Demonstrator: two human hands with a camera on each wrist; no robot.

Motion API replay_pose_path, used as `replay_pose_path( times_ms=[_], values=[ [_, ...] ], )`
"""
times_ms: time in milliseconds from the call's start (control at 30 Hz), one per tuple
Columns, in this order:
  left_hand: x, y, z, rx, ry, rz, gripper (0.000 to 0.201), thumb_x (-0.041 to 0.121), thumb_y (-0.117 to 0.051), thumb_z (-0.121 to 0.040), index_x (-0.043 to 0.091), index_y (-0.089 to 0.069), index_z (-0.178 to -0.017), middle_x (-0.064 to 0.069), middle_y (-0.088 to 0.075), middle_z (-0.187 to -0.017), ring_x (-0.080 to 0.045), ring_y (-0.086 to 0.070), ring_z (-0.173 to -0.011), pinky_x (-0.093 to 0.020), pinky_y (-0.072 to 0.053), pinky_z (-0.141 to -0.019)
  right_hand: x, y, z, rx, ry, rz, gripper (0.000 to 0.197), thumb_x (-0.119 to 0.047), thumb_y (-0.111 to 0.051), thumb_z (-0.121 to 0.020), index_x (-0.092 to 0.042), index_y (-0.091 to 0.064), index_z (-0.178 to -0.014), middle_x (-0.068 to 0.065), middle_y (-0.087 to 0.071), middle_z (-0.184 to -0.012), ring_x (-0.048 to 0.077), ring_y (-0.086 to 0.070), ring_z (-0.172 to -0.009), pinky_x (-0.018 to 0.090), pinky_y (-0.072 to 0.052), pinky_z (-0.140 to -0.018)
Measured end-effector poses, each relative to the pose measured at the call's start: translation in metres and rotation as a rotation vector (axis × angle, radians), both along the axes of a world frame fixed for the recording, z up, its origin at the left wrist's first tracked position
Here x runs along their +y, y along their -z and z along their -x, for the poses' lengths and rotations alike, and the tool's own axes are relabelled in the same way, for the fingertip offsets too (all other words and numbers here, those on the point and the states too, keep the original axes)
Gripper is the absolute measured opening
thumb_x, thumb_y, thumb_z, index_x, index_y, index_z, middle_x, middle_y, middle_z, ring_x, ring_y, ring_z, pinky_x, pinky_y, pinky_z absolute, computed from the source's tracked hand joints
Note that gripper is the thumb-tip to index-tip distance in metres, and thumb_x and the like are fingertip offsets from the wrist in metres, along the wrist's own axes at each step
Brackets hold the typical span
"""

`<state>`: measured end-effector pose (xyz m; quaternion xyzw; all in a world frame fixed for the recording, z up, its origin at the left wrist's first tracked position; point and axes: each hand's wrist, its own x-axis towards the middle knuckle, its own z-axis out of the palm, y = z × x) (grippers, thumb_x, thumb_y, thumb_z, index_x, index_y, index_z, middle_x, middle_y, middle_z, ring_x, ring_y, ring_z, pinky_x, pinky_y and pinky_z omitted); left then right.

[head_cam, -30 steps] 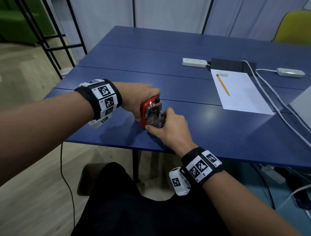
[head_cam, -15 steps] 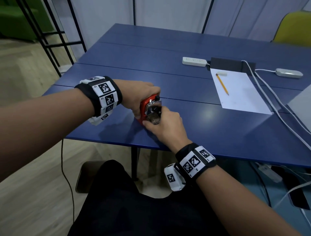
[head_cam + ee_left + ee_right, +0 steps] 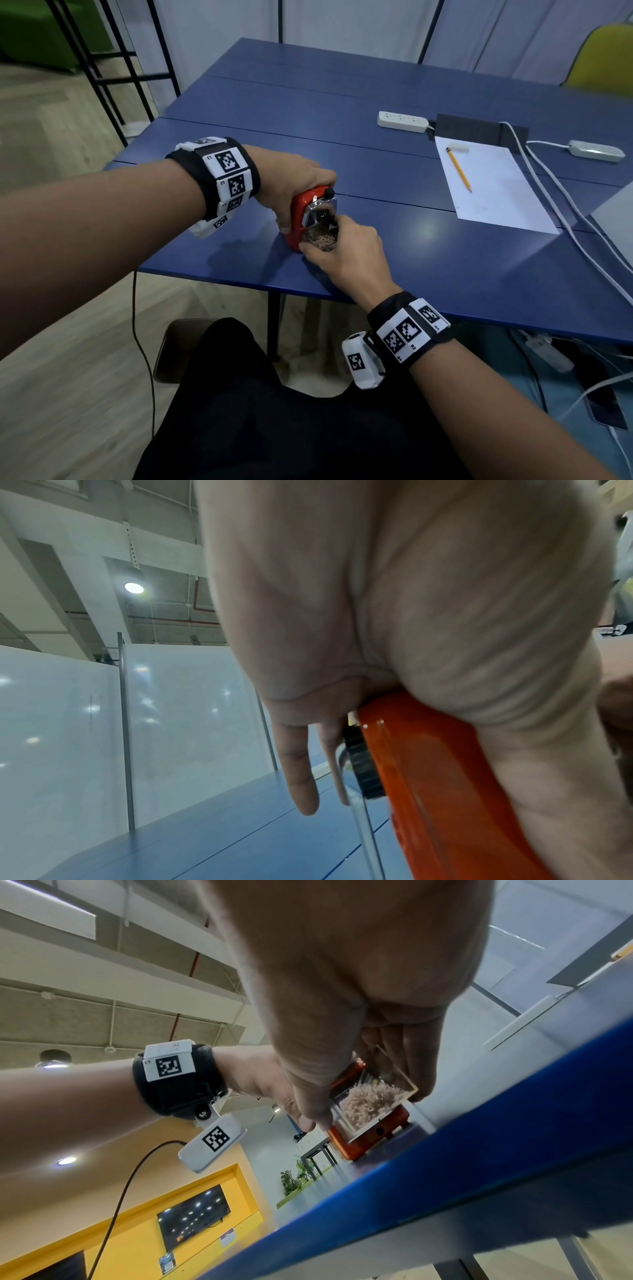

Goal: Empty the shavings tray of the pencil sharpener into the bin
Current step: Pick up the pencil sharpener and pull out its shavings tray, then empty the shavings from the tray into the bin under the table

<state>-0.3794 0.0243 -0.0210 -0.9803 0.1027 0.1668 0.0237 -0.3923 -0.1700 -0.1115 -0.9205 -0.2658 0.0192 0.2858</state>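
Now left hand (image 3: 291,186) gripping red pencil sharpener (image 3: 301,212) on blue desk (image 3: 445,260), right hand (image 3: 346,253) pinching clear shavings tray (image 3: 371,1102), grip closed, tray partly out.

The head view looks down and forward over the blue table's (image 3: 428,274) near edge. Both wrist views sit low and close, tilted upward, sharing the red metal pencil sharpener (image 3: 301,212) (image 3: 441,791) (image 3: 359,1145).

An office or shared workspace, by the look of it. Blue counter (image 3: 394,102) sections butt together, carrying a white power strip (image 3: 402,121), cables, a sheet of paper (image 3: 493,192) and a pencil (image 3: 459,169). White partition panels (image 3: 359,20) stand behind, a yellow chair (image 3: 609,58) at the far right corner. The right wrist view shows a wall-mounted screen (image 3: 193,1219) on a yellow wall, potted plants (image 3: 296,1176) and exposed ceiling pipes.
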Motion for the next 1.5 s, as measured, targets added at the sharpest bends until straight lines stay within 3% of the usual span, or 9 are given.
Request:
replay_pose_path(
  times_ms=[167, 333, 633, 800, 967, 1067, 1200, 1333, 1500],
  values=[
    [0.000, 0.000, -0.008, -0.017, 0.019, -0.007, 0.088, 0.031, -0.103, -0.054, 0.032, -0.046, -0.120, 0.001, -0.058, -0.117, -0.023, -0.059, -0.102, -0.038, -0.049, -0.083, -0.003, -0.002, -0.001, -0.006, 0.014, 0.006, 0.064, -0.064, -0.077, -0.084, -0.015, -0.067, -0.122, 0.007, -0.079, -0.112, 0.033, -0.072, -0.105, 0.047, -0.060, -0.088],
    [0.003, -0.005, -0.010, -0.046, -0.025, -0.022, 0.094, 0.034, -0.103, -0.053, 0.027, -0.048, -0.129, -0.002, -0.058, -0.121, -0.028, -0.062, -0.106, -0.049, -0.057, -0.091, -0.017, -0.002, -0.002, 0.016, 0.047, 0.045, 0.067, -0.064, -0.077, -0.085, -0.014, -0.065, -0.129, 0.008, -0.077, -0.115, 0.031, -0.070, -0.110, 0.046, -0.060, -0.090],
    [0.006, 0.010, -0.008, -0.202, -0.136, 0.001, 0.107, 0.041, -0.096, -0.061, 0.032, -0.038, -0.151, -0.005, -0.048, -0.136, -0.034, -0.063, -0.111, -0.052, -0.059, -0.088, -0.025, 0.005, -0.008, -0.003, -0.007, 0.053, 0.074, -0.066, -0.076, -0.084, -0.015, -0.063, -0.136, 0.007, -0.072, -0.124, 0.030, -0.067, -0.116, 0.043, -0.056, -0.094],
    [0.005, 0.028, 0.014, -0.357, -0.259, 0.135, 0.134, 0.045, -0.097, -0.060, 0.031, -0.015, -0.166, -0.013, -0.025, -0.163, -0.041, -0.044, -0.143, -0.057, -0.049, -0.109, -0.036, 0.014, -0.011, 0.032, -0.028, 0.037, 0.112, -0.073, -0.081, -0.075, -0.015, -0.039, -0.161, 0.006, -0.060, -0.151, 0.029, -0.055, -0.139, 0.047, -0.049, -0.112],
    [-0.006, 0.056, 0.073, -0.561, -0.310, 0.225, 0.100, 0.050, -0.083, -0.068, 0.022, -0.027, -0.146, -0.008, -0.032, -0.143, -0.035, -0.042, -0.127, -0.048, -0.041, -0.099, -0.050, 0.017, -0.013, 0.065, -0.045, 0.013, 0.099, -0.068, -0.084, -0.075, -0.023, -0.046, -0.155, 0.001, -0.066, -0.142, 0.023, -0.060, -0.132, 0.042, -0.054, -0.108],
    [-0.012, 0.073, 0.093, -0.461, -0.277, 0.324, 0.092, 0.046, -0.086, -0.072, 0.027, -0.027, -0.141, -0.002, -0.034, -0.140, -0.026, -0.042, -0.128, -0.040, -0.040, -0.101, -0.052, 0.017, -0.013, 0.101, -0.072, -0.021, 0.085, -0.055, -0.087, -0.082, -0.021, -0.050, -0.150, -0.001, -0.067, -0.140, 0.019, -0.064, -0.127, 0.033, -0.055, -0.102],
    [-0.014, 0.082, 0.098, -0.292, -0.330, 0.511, 0.110, 0.043, -0.088, -0.079, 0.021, -0.022, -0.164, -0.002, -0.037, -0.161, -0.019, -0.048, -0.139, -0.028, -0.042, -0.108, -0.050, 0.014, -0.009, 0.123, -0.120, -0.021, 0.080, -0.048, -0.087, -0.084, -0.021, -0.051, -0.150, -0.002, -0.067, -0.140, 0.015, -0.065, -0.124, 0.023, -0.053, -0.096],
    [-0.017, 0.082, 0.098, -0.268, -0.312, 0.532, 0.114, 0.039, -0.091, -0.079, 0.022, -0.020, -0.167, -0.004, -0.047, -0.158, -0.008, -0.051, -0.116, -0.023, -0.043, -0.094, -0.046, 0.009, -0.003, 0.113, -0.166, 0.009, 0.076, -0.043, -0.088, -0.085, -0.021, -0.052, -0.149, -0.003, -0.069, -0.136, 0.007, -0.063, -0.113, 0.013, -0.047, -0.088],
    [-0.020, 0.080, 0.104, -0.254, -0.282, 0.562, 0.106, 0.034, -0.092, -0.079, 0.019, -0.032, -0.164, -0.004, -0.056, -0.154, -0.020, -0.058, -0.130, -0.024, -0.045, -0.097, -0.041, 0.002, 0.007, 0.102, -0.207, 0.043, 0.076, -0.042, -0.087, -0.084, -0.020, -0.053, -0.148, -0.004, -0.069, -0.135, 0.006, -0.061, -0.110, 0.016, -0.047, -0.089]
  ],
)
